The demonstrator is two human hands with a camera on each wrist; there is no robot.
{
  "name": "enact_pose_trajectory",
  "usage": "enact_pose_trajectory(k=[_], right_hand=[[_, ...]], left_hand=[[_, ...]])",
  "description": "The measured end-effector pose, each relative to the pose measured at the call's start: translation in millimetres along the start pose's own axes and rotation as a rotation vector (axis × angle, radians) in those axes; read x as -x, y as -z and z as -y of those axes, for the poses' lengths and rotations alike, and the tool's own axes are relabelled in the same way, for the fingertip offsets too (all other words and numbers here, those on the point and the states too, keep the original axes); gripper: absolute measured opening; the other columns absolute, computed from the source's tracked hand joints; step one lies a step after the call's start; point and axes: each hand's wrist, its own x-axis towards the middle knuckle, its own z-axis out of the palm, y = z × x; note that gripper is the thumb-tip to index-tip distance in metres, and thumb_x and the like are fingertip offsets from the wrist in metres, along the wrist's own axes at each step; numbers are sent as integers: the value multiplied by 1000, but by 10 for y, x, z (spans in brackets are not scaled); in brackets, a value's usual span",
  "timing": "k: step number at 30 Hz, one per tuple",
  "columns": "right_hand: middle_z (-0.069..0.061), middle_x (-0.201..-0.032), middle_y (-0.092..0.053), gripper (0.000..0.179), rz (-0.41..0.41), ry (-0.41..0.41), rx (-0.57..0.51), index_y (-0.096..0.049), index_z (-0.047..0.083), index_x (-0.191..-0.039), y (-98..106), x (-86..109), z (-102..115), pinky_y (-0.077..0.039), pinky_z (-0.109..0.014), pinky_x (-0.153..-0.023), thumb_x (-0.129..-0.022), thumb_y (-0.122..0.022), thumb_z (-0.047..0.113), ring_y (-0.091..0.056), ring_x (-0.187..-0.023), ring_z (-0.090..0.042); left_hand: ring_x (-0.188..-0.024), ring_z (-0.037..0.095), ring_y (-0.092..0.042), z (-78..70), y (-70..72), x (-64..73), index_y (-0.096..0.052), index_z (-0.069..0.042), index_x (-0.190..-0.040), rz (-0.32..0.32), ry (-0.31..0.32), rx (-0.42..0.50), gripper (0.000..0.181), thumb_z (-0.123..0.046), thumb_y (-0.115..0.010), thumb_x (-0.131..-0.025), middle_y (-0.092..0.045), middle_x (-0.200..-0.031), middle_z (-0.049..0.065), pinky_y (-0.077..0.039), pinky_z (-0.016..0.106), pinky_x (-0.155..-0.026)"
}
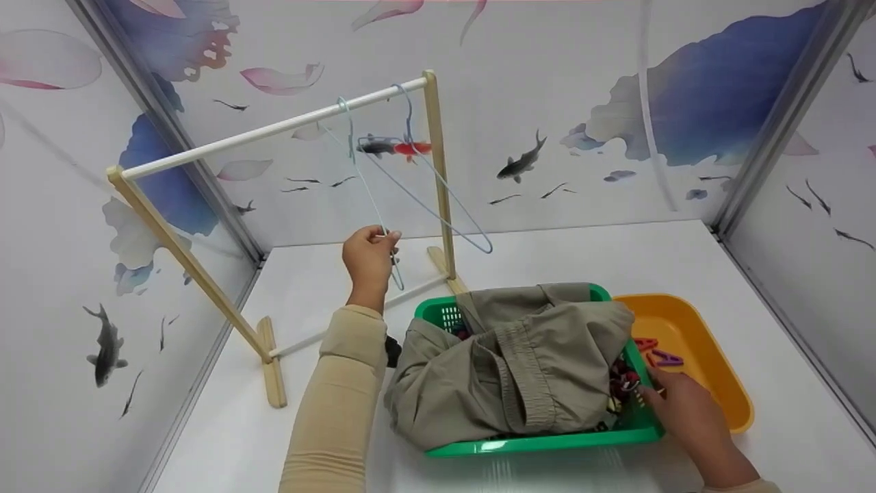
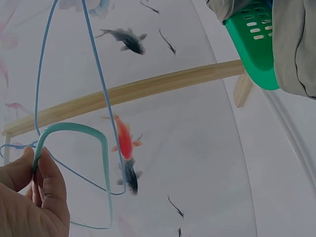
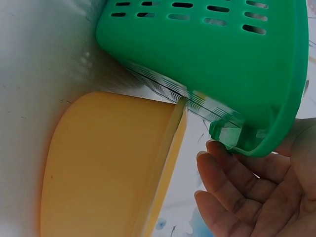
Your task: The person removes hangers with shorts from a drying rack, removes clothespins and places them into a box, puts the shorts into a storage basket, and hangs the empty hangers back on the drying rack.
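Note:
My left hand (image 1: pixel 369 263) pinches the lower corner of a teal clothes hanger (image 2: pixel 105 163) between thumb and fingers. The hanger's hook sits on the white bar (image 1: pixel 274 129) of a wooden-posted rack. Just beyond it, a blue hanger (image 2: pixel 98 74) hangs from the same bar, untouched. My right hand (image 1: pixel 691 411) holds the right rim of a green basket (image 1: pixel 547 444); in the right wrist view the fingers lie outside, under the corner, with the thumb partly hidden behind the rim. Olive-khaki clothing (image 1: pixel 575 356) with an elastic waistband fills the basket and drapes over its left side.
Right of the basket stands a yellow tray (image 1: pixel 718 363), partly behind it, containing purple (image 1: pixel 667 358) and red clothespins (image 1: pixel 645 344). Dark patterned cloth (image 1: pixel 619 383) shows beneath the khaki clothing. White printed panels wall in the table at the back and sides.

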Motion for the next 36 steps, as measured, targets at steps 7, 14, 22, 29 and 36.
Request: enact_pose_trajectory(k=[7, 14, 22, 29, 36], right_hand=[[-28, -117, -58, 64, 11, -23, -10, -41, -9, -139, 3, -9, -3, -50, -52, -88, -94, -64, 29, -53, -88, -31], [-31, -121, -56, 63, 24, -29, -12, -40, -10, -139, 4, -3, 2, -48, -54, -90, -94, -64, 29, -52, -89, -32], [-32, -125, -53, 63, 20, -25, -22, -40, -9, -140, 0, 1, -9, -46, -56, -93, -95, -62, 31, -51, -92, -34], [-32, -124, -54, 63, -11, -11, -26, -41, -8, -139, -34, 10, -24, -48, -54, -90, -95, -62, 32, -51, -90, -33], [-32, -125, -53, 65, 11, -45, -39, -38, -7, -141, -32, 5, -25, -48, -54, -90, -96, -61, 34, -51, -90, -33]], left_hand=[[-63, 14, -60, 27, -46, -20, -66, 7, -96, -4, 16, 73, 13, -2, -69, -88, -61, -74, 5, -45, 18, -50], [-60, 9, -57, 43, -90, -43, -65, 5, -97, 17, 46, 108, 12, -1, -69, -88, -59, -74, 4, -48, 19, -51], [-60, 8, -57, 30, -104, -52, -64, 4, -102, 56, 46, 78, 17, -7, -67, -90, -56, -75, 3, -48, 18, -52], [-63, 9, -56, 51, -102, -65, -65, 3, -104, 74, 34, 30, 20, -13, -67, -92, -58, -78, 4, -50, 19, -56], [-62, 9, -54, 72, -117, -65, -66, 2, -100, 88, 16, 26, 20, -16, -67, -92, -56, -76, 3, -48, 19, -55]])
